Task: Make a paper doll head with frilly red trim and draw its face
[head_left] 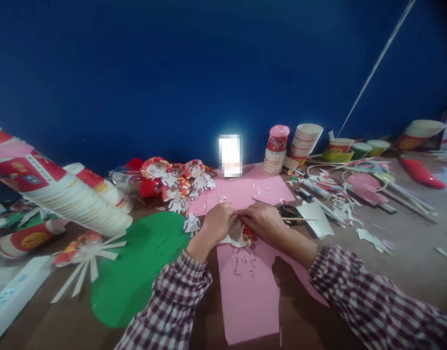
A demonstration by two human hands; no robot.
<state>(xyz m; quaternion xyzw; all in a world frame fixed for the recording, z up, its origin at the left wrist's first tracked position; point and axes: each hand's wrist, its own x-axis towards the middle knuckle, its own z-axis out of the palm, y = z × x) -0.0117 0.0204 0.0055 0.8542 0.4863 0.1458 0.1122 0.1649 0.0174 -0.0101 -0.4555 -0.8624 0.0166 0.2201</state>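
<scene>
Both hands meet in the middle of the view, over pink paper. The fingers of my left hand point(219, 222) are closed on a cut paper cup piece point(238, 236), white with a red and yellow curled edge. My right hand point(262, 222) pinches the same piece from the other side, its fingertips close to the left ones. My fingers hide much of it. Below lies a pink sheet point(250, 306) with dark drawn lines. Black-handled scissors point(289, 212) and a thin wooden stick point(299, 219) lie just right of my right hand.
Finished paper figures point(175, 182) lie at the back left, near a green paper shape point(135, 272). Stacked paper cups point(77, 194) lean at the left; more cups point(306, 141) stand at the back. Paper scraps point(349, 209) and markers litter the right. A bright phone point(230, 155) stands behind.
</scene>
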